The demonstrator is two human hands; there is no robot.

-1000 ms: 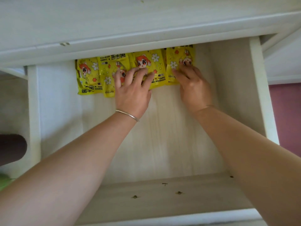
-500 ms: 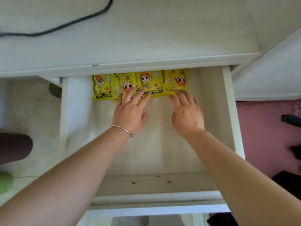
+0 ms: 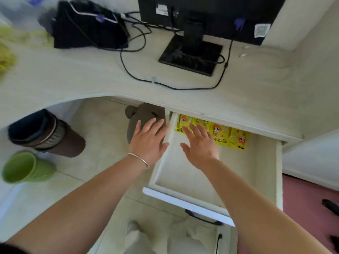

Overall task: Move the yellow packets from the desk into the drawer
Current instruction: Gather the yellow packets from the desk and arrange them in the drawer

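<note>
**Packets lined up at the back of the drawer, both hands empty**

Pale tiled floor [image 3: 102, 140] shows beneath a curved white tabletop [image 3: 73, 76]. At far left a green container [image 3: 27, 166] and a brown bin [image 3: 45, 133] sit on the floor. Above them, at the tabletop's left edge, a yellow-green smear [image 3: 7, 57] is too blurred to identify. Further right a black monitor stand [image 3: 190, 54] and its cables occupy the tabletop.

The left hand [image 3: 148, 140], with a thin bracelet [image 3: 137, 159] at the wrist, hovers just outside the drawer [image 3: 278, 171], near its left wall. Its fingers [image 3: 157, 125] are straight, spread, and hold nothing. The right hand [image 3: 200, 143] is over the drawer's interior with its fingers [image 3: 200, 130] likewise flat and empty. Their tips reach across the leftmost of the yellow packets [image 3: 229, 136], though whether they touch cannot be told. The packets lie in an overlapping row along the back of the drawer, partly tucked under the tabletop's edge.

The placing looks done for this batch. To finish cleanly, the person should lift the right hand straight up rather than drag it back, so the row is not pulled out of line. A look at the blurred left end of the tabletop would settle whether more packets remain. If none do, an even push at the front panel by its handle [image 3: 201, 217] should close the drawer without jolting the packets.
</note>
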